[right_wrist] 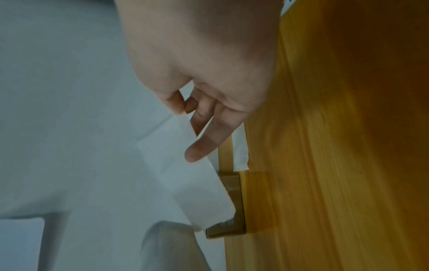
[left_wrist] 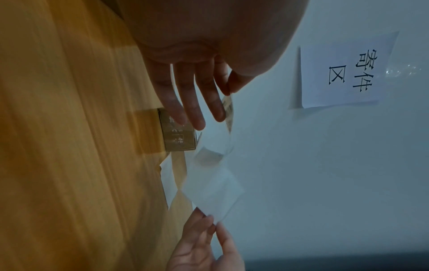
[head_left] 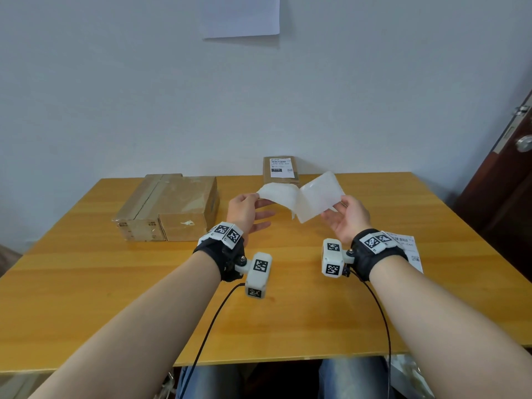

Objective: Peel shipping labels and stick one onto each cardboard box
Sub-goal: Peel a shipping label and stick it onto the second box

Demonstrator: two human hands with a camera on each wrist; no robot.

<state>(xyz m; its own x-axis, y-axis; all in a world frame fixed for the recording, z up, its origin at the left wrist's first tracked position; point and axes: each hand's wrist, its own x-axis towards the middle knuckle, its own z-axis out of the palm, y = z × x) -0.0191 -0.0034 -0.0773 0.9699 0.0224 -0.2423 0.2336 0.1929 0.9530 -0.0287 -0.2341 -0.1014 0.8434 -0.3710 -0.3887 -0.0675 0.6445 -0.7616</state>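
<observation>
1. Nearest, just behind the right wrist, a printed label sheet point(head_left: 410, 250) lies flat on the table point(head_left: 288, 318).
2. The left hand point(head_left: 244, 211) pinches one end of a white label point(head_left: 280, 197) between thumb and forefinger – its other fingers point(left_wrist: 185, 102) are straight and spread.
3. The right hand point(head_left: 347, 218) pinches the backing sheet point(head_left: 319, 197) at its corner, the remaining fingers loosely extended; label and backing are peeled partly apart, still joined between the hands.
4. Beyond the fingertips stands a small box point(head_left: 280, 169) already bearing a label.
5. Left of the left fingers – two bare boxes point(head_left: 167, 207).
</observation>
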